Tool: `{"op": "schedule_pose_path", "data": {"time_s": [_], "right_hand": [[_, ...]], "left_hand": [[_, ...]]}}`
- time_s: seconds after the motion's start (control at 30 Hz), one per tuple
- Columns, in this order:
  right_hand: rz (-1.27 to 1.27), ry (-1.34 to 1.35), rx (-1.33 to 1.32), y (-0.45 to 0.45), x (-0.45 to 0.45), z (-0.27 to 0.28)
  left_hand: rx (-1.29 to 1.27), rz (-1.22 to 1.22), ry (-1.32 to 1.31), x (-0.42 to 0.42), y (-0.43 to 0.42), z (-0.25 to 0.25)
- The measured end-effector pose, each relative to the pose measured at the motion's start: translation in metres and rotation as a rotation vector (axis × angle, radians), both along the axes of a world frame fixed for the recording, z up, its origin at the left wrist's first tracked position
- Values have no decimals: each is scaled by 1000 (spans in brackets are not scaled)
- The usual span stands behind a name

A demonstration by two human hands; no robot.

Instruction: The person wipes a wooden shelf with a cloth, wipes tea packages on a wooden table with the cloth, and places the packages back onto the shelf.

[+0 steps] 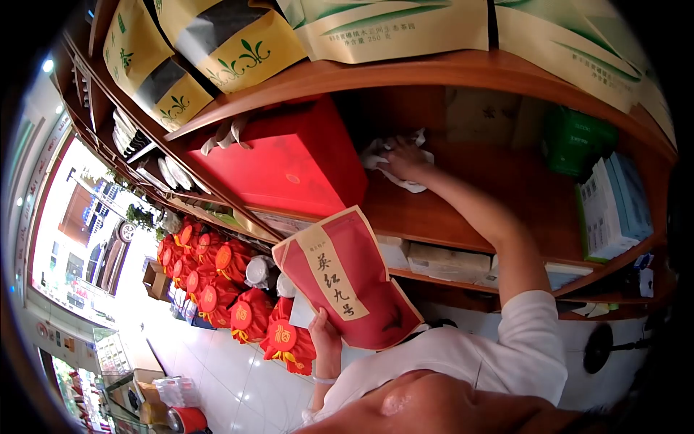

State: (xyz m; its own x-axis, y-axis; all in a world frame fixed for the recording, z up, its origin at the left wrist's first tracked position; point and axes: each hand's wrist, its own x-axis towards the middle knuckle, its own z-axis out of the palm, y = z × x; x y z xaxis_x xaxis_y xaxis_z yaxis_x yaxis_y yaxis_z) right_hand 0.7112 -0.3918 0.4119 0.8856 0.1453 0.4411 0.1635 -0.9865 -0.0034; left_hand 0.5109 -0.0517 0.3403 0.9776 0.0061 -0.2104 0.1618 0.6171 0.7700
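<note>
- Right hand (405, 158), on the cloth (371, 156) just right of the red box (288, 160), could jolt the box by sliding leftward; finger grip can't be told.
- Left hand (325, 336), fingers clamped on the red packet (356, 281) below the box, could drop it by loosening.

The red-and-tan packet (348, 278) bears the vertical marking 英红九号; the line above it is too small to read. An upper-shelf pouch (390, 29) reads 净含量 250 克. The nearest red jar cover (285, 340) displays the yellow character 酒
</note>
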Motion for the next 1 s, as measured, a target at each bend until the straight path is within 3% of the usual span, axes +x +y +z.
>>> {"op": "schedule_pose_path", "data": {"time_s": [0.13,0.2,0.23,0.33,0.47,0.77,0.83,1.0], "right_hand": [[-119,91,9,-5,44,-9],[-216,59,140,-3,56,-8],[-249,-47,121,-1,56,-6],[-303,61,32,1,56,10],[-384,9,-16,-2,91,-15],[-362,74,73,-1,71,-1],[-243,-129,35,-5,65,-6],[-166,-72,27,-5,48,-10]], "left_hand": [[18,-24,50,3,9,-15],[24,3,61,1,11,-15],[22,24,68,1,10,-15],[19,36,76,-3,13,-19],[24,52,92,-9,11,-15],[67,11,39,-27,16,-14],[72,-15,30,-30,17,-16],[-17,54,61,-34,14,-15]]}}
